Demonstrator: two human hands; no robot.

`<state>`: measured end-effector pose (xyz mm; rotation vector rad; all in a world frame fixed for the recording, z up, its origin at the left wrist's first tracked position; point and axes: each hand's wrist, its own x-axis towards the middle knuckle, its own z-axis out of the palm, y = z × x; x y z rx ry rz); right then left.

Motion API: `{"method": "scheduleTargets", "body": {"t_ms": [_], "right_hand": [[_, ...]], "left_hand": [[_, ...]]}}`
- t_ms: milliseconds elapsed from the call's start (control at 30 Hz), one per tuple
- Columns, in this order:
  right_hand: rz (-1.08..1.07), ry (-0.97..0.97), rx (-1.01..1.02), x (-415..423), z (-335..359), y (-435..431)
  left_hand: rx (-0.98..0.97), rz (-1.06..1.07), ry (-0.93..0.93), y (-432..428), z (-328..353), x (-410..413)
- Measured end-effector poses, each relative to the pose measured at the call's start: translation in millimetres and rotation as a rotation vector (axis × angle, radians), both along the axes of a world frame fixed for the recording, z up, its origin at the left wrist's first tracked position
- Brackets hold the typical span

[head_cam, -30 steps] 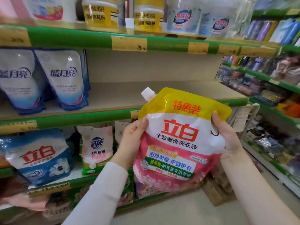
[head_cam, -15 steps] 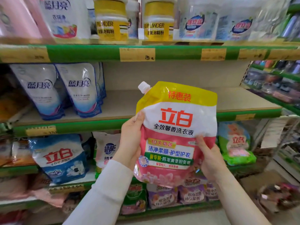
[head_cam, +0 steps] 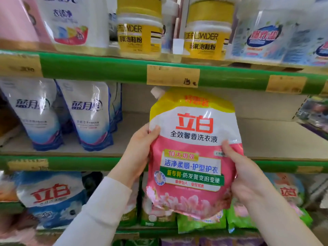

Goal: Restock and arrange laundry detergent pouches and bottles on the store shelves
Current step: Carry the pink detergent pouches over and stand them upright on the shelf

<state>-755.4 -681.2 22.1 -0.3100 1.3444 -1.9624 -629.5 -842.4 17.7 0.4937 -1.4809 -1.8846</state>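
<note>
Pouch (head_cam: 193, 132) moved up, spout just under upper shelf edge (head_cam: 106, 68). L hand (head_cam: 140, 148) + R hand (head_cam: 246, 174) grip its sides. Mid shelf (head_cam: 266, 135) open to the right.

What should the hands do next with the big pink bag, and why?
Probably push the pink pouch forward and stand it on the middle shelf. The left hand and right hand hold it upright in front of the bare stretch there, right of the blue-and-white pouches.

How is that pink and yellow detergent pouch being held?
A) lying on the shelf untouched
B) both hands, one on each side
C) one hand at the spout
B: the left hand grips the pouch at its left edge, the right hand lower right.
</note>
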Motion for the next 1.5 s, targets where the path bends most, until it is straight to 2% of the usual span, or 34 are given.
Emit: {"method": "scheduleTargets", "body": {"t_ms": [133, 267, 467, 667, 800, 1000, 1167, 1267, 1500], "right_hand": [[0.089, -0.062, 0.054, -20.6, 15.6, -22.9], [0.145, -0.106, 0.160, -43.1, 24.2, -44.8], [0.207, -0.096, 0.271, -87.3, 35.6, -86.1], [0.271, 0.063, 0.251, -121.6, 39.1, -139.7], [0.249, 0.126, 0.195, -139.5, 31.8, -173.6], [0.123, 0.221, 0.003, -156.6, 11.8, -220.9], [-0.055, 0.441, -0.159, -162.0, -6.4, -243.7], [-0.104, 0.493, -0.243, -161.5, -15.6, -255.3], [-0.224, 0.592, -0.288, -164.5, -28.8, -277.9]], "left_hand": [[-0.058, 0.125, -0.061, -11.0, -9.6, -15.8], [-0.104, 0.402, -0.161, -26.4, -8.2, -39.0], [0.096, 0.332, -0.200, -54.9, 9.5, -61.0], [-0.029, 0.323, -0.203, -101.3, 17.0, -83.7], [-0.219, 0.452, -0.320, -136.9, 17.0, -103.4], [-0.133, 0.407, -0.129, -176.7, 10.6, -133.7], [-0.346, 0.547, -0.073, -205.5, -0.9, -149.4], [-0.414, 0.601, 0.007, -212.5, -6.5, -155.4], [-0.305, 0.516, 0.145, -227.6, -15.2, -166.6]]}}
